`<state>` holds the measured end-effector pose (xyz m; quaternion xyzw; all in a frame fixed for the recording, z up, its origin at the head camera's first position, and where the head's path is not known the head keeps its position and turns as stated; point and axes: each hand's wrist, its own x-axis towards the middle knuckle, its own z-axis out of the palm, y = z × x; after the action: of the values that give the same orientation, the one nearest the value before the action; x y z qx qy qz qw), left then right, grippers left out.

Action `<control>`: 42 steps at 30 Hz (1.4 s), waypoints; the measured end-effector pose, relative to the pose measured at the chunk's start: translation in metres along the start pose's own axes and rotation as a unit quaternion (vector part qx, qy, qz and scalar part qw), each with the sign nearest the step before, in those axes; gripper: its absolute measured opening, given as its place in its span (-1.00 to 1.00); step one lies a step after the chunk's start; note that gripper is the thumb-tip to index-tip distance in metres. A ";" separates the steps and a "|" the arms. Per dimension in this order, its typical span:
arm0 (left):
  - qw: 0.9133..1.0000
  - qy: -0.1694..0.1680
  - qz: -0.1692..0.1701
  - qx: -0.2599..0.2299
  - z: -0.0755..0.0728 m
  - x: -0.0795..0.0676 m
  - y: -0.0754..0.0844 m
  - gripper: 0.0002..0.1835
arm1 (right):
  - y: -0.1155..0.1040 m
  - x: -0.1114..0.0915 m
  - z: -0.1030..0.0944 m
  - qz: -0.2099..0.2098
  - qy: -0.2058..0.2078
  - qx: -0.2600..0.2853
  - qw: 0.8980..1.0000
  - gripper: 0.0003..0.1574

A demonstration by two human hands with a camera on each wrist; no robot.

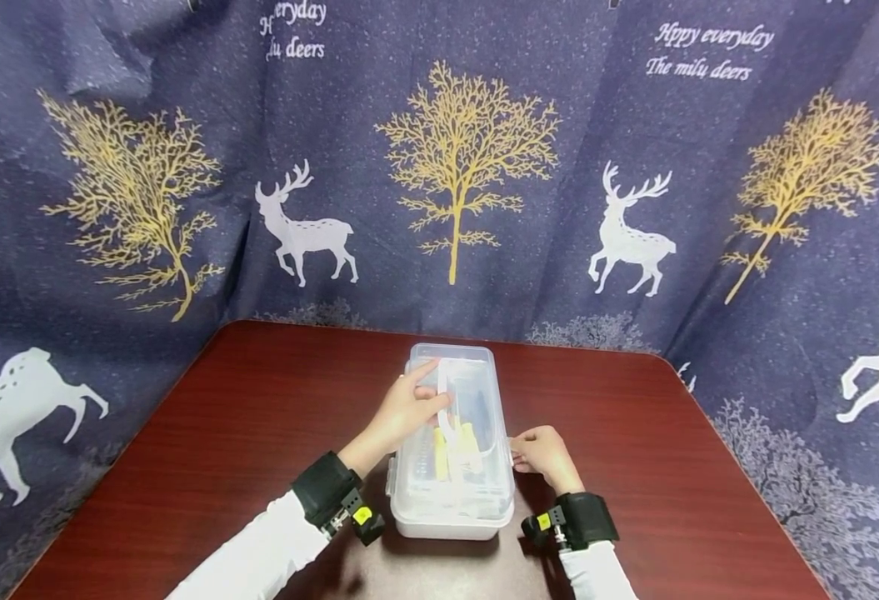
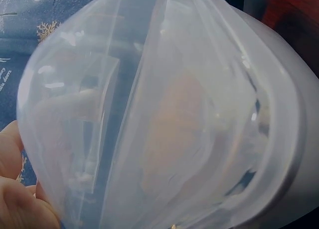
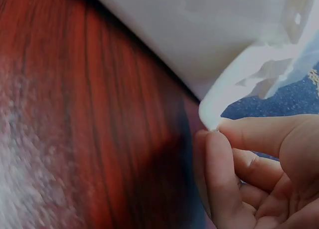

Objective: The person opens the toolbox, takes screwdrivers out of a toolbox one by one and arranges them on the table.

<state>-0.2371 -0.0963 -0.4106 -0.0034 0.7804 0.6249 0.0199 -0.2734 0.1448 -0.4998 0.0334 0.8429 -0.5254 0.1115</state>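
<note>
A clear-lidded plastic storage box [image 1: 446, 500] with a white handle [image 1: 443, 379] on its lid stands lengthwise at the table's middle; yellow things [image 1: 440, 454] show through the lid. My left hand [image 1: 403, 407] lies over the lid's left side, forefinger stretched along the handle and thumb touching it. In the left wrist view, the cloudy clear lid [image 2: 174, 109] fills most of the picture, with fingers at its left edge. At the box's right side my right hand [image 1: 544, 454] pinches the tip of a white latch [image 3: 234, 79] between thumb and forefinger. The latch tilts outward from the wall.
The dark red wooden table [image 1: 619, 433] extends to both sides of the box. Behind it hangs a blue curtain [image 1: 379, 192] printed with deer and trees. Another latch [image 1: 391, 477] is on the box's left side. Both wrists wear black camera bands.
</note>
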 end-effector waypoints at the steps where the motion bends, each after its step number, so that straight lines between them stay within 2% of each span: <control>1: 1.000 -0.001 0.001 0.002 0.000 0.000 0.000 -0.28 | 0.000 0.000 0.001 0.002 0.001 0.000 1.000 -0.76; 10: 1.000 -0.010 -0.001 0.006 0.001 0.000 0.001 -0.27 | 0.000 0.000 0.011 -0.023 0.012 -0.039 0.999 -0.80; 14: 1.000 -0.012 -0.002 0.001 0.000 -0.001 -0.001 -0.27 | 0.001 0.000 0.014 -0.026 0.014 -0.040 0.999 -0.80; 19: 0.999 -0.010 0.001 -0.042 -0.007 -0.003 -0.004 -0.26 | 0.004 0.000 0.018 -0.028 0.011 -0.018 0.999 -0.84; 26: 0.993 0.007 -0.029 -0.112 -0.025 -0.004 -0.005 -0.27 | 0.005 0.000 0.016 -0.022 0.011 0.006 1.000 -0.84; 30: 0.989 0.010 -0.032 -0.141 -0.031 -0.005 -0.006 -0.28 | 0.006 0.000 0.015 -0.016 0.007 0.019 1.000 -0.81; 38: 0.988 0.025 -0.027 -0.151 -0.033 -0.008 -0.005 -0.33 | 0.005 -0.002 0.015 -0.022 0.011 0.011 1.000 -0.81; 42: 0.988 0.036 -0.026 -0.148 -0.032 -0.009 -0.004 -0.36 | 0.001 -0.007 0.014 -0.021 0.008 0.014 1.000 -0.68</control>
<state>-0.2288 -0.1285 -0.4073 -0.0490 0.6789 0.7325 0.0067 -0.2647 0.1337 -0.5053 0.0213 0.8365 -0.5395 0.0933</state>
